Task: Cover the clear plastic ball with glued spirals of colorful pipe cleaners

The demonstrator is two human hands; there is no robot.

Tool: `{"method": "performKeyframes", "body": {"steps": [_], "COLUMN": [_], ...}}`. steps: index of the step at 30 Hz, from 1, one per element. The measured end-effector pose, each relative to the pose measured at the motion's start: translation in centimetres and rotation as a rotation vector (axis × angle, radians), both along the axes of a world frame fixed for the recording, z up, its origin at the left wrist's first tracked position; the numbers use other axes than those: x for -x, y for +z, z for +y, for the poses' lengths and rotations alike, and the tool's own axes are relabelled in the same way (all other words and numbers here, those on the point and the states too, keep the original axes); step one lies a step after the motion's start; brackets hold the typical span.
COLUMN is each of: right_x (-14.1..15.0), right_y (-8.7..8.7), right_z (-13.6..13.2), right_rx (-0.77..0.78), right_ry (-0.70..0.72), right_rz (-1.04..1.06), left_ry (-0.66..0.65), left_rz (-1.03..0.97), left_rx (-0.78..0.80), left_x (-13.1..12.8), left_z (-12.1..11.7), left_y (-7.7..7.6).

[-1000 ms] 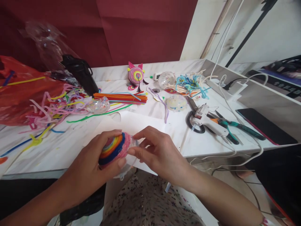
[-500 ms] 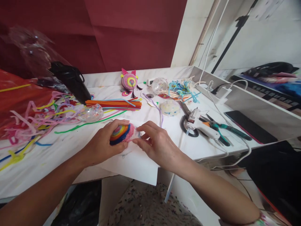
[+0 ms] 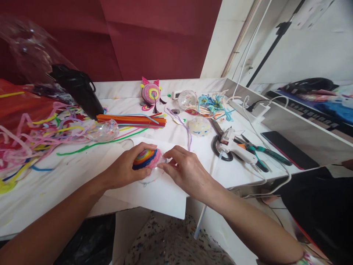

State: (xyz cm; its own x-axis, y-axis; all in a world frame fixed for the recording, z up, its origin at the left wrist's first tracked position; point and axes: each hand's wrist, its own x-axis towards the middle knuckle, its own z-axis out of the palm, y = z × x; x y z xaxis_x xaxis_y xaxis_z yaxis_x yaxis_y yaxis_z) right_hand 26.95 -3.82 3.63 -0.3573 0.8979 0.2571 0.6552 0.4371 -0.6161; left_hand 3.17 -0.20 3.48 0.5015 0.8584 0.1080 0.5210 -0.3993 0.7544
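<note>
My left hand (image 3: 122, 170) wraps around a clear ball partly covered in coiled fuzzy pipe cleaner (image 3: 145, 159), with rainbow rings and a pink outer band. Thumb and fingers grip its left side. Fingers and thumb of my right hand (image 3: 186, 171) pinch at the ball's right side, by the end of the pink band; what exactly lies between the tips is too small to make out. Bare clear plastic shows at the ball's lower edge. Beneath both hands lies a white paper sheet (image 3: 168, 197), overhanging the table's front edge.
A white glue gun (image 3: 237, 149) with a long glue stick and green-handled pliers (image 3: 273, 156) lie at right. Behind stand a pink eared ball (image 3: 151, 92) and clear balls (image 3: 187, 98). Orange pipe cleaners (image 3: 132, 120), a tangled pile (image 3: 30, 136) and a black bottle-like object (image 3: 77, 90) are left.
Both hands stay on the ball, which has shifted slightly right and tilted, showing more clear plastic below. The right fingers have moved a little along its right side. The camera view has shifted slightly.
</note>
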Motion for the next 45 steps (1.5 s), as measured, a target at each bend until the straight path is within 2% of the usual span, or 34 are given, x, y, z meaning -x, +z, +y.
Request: {"method": "performKeyframes", "body": {"steps": [9,15,23,30,36,41,45], "right_x": [0.3,0.3,0.4,-0.1,0.2,0.3,-0.2], "right_y": [0.0,0.5,1.4,2.0,1.9,1.7,2.0], "right_z": [0.0,0.4,1.1,1.8,2.3,2.7,2.8], "right_rx": [0.056,0.078,0.085,0.09,0.1,0.098,0.131], "right_ry": [-0.015,0.003,0.051,0.171,0.193,0.188,0.258], "right_rz": [0.025,0.068,-0.009,-0.061,-0.094,-0.066,-0.016], "left_ry": [0.001,-0.012,-0.037,-0.039,-0.062,-0.064,-0.093], "left_rz": [-0.018,-0.012,-0.03,-0.024,-0.019,-0.073,-0.109], "left_rx": [0.032,0.054,0.073,0.113,0.146,0.125,0.134], "left_x": [0.2,0.8,1.2,1.2,0.9,1.7,2.0], "left_z": [0.1,0.0,0.0,0.1,-0.1,0.1,0.4], "left_y": [-1.2,-1.5,-1.8,-1.2,-0.4,-1.2,-1.8]}}
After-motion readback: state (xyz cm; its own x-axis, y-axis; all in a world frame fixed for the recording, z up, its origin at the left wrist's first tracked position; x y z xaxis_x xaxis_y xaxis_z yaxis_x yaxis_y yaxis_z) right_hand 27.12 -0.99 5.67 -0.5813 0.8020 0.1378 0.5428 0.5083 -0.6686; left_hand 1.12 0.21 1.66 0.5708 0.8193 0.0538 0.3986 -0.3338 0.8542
